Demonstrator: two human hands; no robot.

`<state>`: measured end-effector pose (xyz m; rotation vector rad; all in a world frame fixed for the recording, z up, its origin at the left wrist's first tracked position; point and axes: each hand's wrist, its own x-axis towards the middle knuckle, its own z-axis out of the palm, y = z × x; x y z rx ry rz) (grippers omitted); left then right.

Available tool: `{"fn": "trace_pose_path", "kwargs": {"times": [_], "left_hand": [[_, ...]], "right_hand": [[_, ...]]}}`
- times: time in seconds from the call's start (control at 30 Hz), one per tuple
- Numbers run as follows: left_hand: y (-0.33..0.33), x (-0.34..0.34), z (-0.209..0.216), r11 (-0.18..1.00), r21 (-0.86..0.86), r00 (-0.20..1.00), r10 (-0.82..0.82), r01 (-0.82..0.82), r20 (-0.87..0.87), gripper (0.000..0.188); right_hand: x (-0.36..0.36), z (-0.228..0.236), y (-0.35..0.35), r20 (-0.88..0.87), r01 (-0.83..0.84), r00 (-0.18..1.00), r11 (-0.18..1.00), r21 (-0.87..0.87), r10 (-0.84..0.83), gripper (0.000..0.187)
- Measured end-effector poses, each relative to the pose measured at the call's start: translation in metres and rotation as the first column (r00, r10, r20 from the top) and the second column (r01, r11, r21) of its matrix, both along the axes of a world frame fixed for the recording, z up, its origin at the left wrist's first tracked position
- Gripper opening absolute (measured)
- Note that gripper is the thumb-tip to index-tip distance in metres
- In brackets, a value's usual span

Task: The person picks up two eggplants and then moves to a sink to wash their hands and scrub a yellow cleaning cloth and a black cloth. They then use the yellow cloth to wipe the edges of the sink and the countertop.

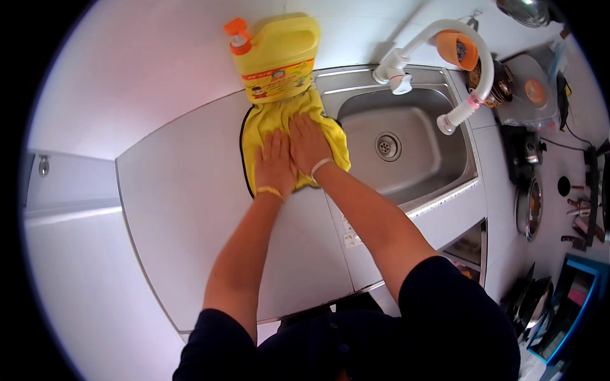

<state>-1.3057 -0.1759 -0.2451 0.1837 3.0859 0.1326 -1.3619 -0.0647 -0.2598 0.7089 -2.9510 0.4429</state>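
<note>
A yellow cloth [254, 130] with a dark edge lies spread and wrinkled on the white tiled counter [184, 190], its right side reaching the rim of the sink. My left hand [275, 166] rests flat on it, fingers stretched out and pointing away from me. Beside it, touching or nearly so, my right hand [309, 143] also presses flat on the cloth. A large yellow jug [279, 57] with an orange pump top stands against the wall, just behind the cloth's far edge.
Right of the cloth is a steel sink [413, 133] with a drain. A white curved faucet [486, 63] arches over it. An orange holder [456, 49] hangs on the wall. Farther right are a steel bowl [528, 208], knives [575, 242] and a blue-edged box [597, 279].
</note>
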Motion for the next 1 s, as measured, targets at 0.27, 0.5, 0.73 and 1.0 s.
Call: {"fn": "trace_pose_path", "kwargs": {"times": [0.27, 0.5, 0.73, 1.0], "left_hand": [[0.061, -0.014, -0.001, 0.948, 0.315, 0.985, 0.105, -0.056, -0.139, 0.055], [0.099, -0.087, -0.009, 0.899, 0.430, 0.967, 0.038, 0.077, -0.252, 0.057], [0.139, -0.147, -0.003, 0.966, 0.244, 0.989, -0.056, 0.089, -0.139, 0.069], [0.128, -0.148, 0.007, 0.971, 0.239, 0.996, 0.043, -0.022, -0.083, 0.074]], "right_hand": [[-0.030, 0.009, 0.044, 0.013, 0.177, 0.984, 0.981, -0.073, -0.177, 0.051], [-0.110, -0.002, 0.085, -0.137, 0.095, 0.987, 0.995, 0.043, -0.088, 0.052], [-0.136, -0.011, 0.130, -0.098, 0.222, 0.971, 0.975, 0.024, -0.219, 0.050], [-0.147, 0.010, 0.112, -0.088, 0.262, 0.954, 0.941, -0.216, -0.286, 0.039]]}}
